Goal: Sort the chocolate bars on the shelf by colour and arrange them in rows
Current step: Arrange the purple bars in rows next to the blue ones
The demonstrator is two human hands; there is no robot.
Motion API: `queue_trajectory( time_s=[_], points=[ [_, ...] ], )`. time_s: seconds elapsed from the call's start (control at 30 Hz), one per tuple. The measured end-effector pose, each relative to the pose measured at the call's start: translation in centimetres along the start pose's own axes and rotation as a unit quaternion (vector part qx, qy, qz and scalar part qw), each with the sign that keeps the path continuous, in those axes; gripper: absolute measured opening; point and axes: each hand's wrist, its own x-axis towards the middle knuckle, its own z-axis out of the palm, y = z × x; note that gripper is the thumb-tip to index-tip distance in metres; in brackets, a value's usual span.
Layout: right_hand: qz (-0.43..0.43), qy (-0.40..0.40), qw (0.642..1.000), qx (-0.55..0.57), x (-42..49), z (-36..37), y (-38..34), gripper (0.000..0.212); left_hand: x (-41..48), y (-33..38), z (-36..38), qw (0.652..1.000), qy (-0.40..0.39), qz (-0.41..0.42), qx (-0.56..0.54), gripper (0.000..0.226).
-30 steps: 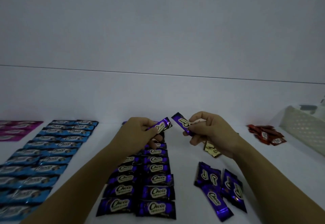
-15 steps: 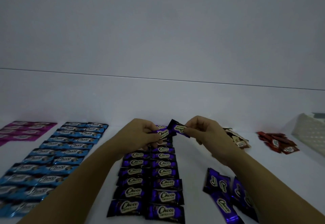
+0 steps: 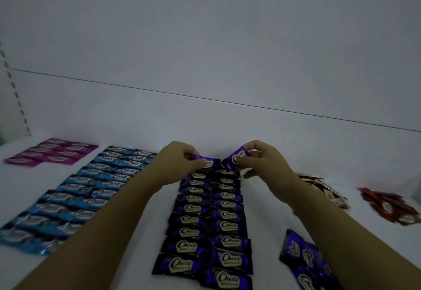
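Purple chocolate bars, one pinched in each hand, meet above the far end of the purple rows.

Left hand (image 3: 180, 164) grips one purple bar (image 3: 209, 162) lying nearly level. The right hand (image 3: 265, 164) pinches a second purple bar (image 3: 237, 156) tilted up to the right, and the near ends of the two bars almost touch. Below them, on the white shelf (image 3: 264, 217), the sorted purple bars (image 3: 205, 223) lie in two columns running toward the camera. To the left sit the blue rows (image 3: 79, 194), and beyond those the pink rows (image 3: 52, 153). A loose purple pile (image 3: 303, 258) lies by the right forearm, with a gold-brown pile (image 3: 323, 187) and a red pile (image 3: 391, 205) farther right.
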Motion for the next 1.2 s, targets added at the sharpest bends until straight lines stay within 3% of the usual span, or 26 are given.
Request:
queue_trajectory(
  time_s=[0.1, 0.27, 0.4, 0.73, 0.9, 1.03, 1.2],
  points=[
    [0.007, -0.004, 0.999, -0.047, 0.9, 0.5, 0.3, 0.013, 0.4, -0.9, -0.7, 1.000, 0.019, -0.006, 0.005, 0.007],
    [0.008, -0.023, 1.000, -0.006, 1.4, 0.9, 1.4, 0.027, 1.1, -2.1, -0.9, 0.998, 0.057, -0.014, 0.030, 0.007],
    [0.025, 0.017, 0.998, -0.053, 1.9, 0.9, 2.3, 0.004, 1.6, -2.6, -0.2, 0.997, 0.053, -0.015, 0.046, 0.004],
    [0.023, 0.078, 0.981, -0.174, 2.3, 1.9, 3.7, 0.007, 2.9, -3.7, 1.1, 0.986, 0.049, 0.013, 0.161, 0.012],
    [-0.046, 0.089, 0.925, -0.366, 2.1, 2.4, 4.1, 0.015, 2.9, -3.6, 1.2, 0.949, 0.070, 0.069, 0.300, 0.025],
    [-0.149, 0.042, 0.887, -0.435, 1.7, 1.7, 4.0, 0.019, 2.6, -3.1, 0.7, 0.953, 0.031, 0.131, 0.270, 0.015],
    [-0.151, -0.018, 0.868, -0.474, 1.2, 1.7, 4.6, 0.023, 2.3, -3.3, 1.6, 0.943, -0.031, 0.140, 0.300, 0.015]
  ],
)
